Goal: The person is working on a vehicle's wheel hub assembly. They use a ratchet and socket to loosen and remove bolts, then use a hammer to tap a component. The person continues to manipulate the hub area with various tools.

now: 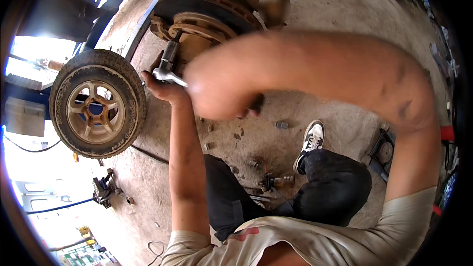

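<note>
Nearest to you are your bent knees in dark trousers, with one white shoe point(312, 140) planted on the dusty floor point(345, 113). A few small nuts or bolts point(282, 125) lie loose on the floor between your legs and the hub, and a small metal part point(278, 182) sits by your knee.

Your right hand point(221, 91) is blurred with motion. It looks closed in a fist around the handle end of the ratchet point(167, 64), though the blur keeps me from seeing the fingers clearly. Your left hand point(165, 86) is cupped under the ratchet's head, fingers curled up around it, steadying it where the socket stands against the hub.

Just beyond sits the hub point(199, 29) with its rusty brake disc point(217, 7), bare and exposed under the wheel arch. The socket end of the ratchet points up into the left side of that hub; what fastener it sits on is hidden.

To your left, the wheel point(97, 103) stands upright on the floor, well apart from the hub. A jack point(103, 187) rests on the floor further left, and another low tool point(382, 152) lies beside your right leg.

Judging by this, the wheel removal is done and the loose fasteners are out; work on the hub itself is under way, and nothing shows it finished.
</note>
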